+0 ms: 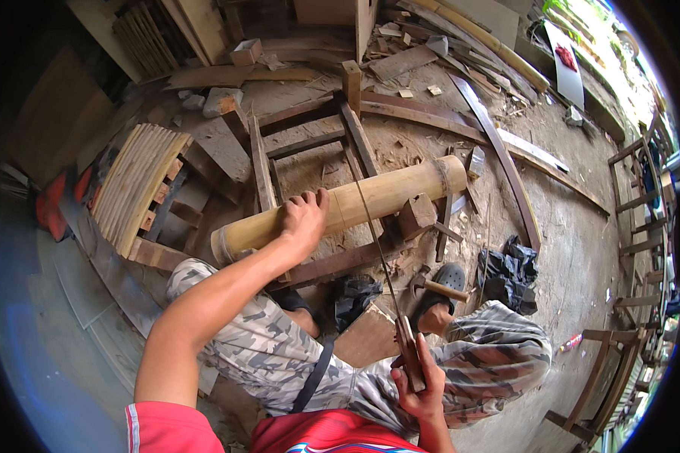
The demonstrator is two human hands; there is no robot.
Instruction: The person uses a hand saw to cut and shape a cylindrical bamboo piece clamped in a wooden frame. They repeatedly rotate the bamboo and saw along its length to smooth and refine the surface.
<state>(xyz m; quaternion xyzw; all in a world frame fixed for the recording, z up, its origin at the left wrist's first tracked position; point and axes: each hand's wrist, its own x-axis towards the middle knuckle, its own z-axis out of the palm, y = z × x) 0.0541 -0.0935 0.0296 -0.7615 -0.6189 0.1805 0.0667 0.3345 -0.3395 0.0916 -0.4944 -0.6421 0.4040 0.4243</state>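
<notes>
A thick, pale bamboo pole (381, 198) lies slanted across a low dark wooden frame (310, 143) in front of me. My left hand (304, 219) is on its left half, fingers curled over the top and gripping it. In my right hand (423, 381) is the dark wooden handle of a handsaw (383, 260). The saw's long, thin blade runs away from me and crosses the bamboo to the right of my left hand. How deep the blade sits in the bamboo, I cannot tell.
A hammer (446, 290) rests by my right shoe. Black plastic bags (508, 272) lie nearby. To the left stands a slatted bamboo seat (137, 189). Long boards (499, 158) and wood scraps cover the far ground, and a wooden bench (604, 377) is at the right.
</notes>
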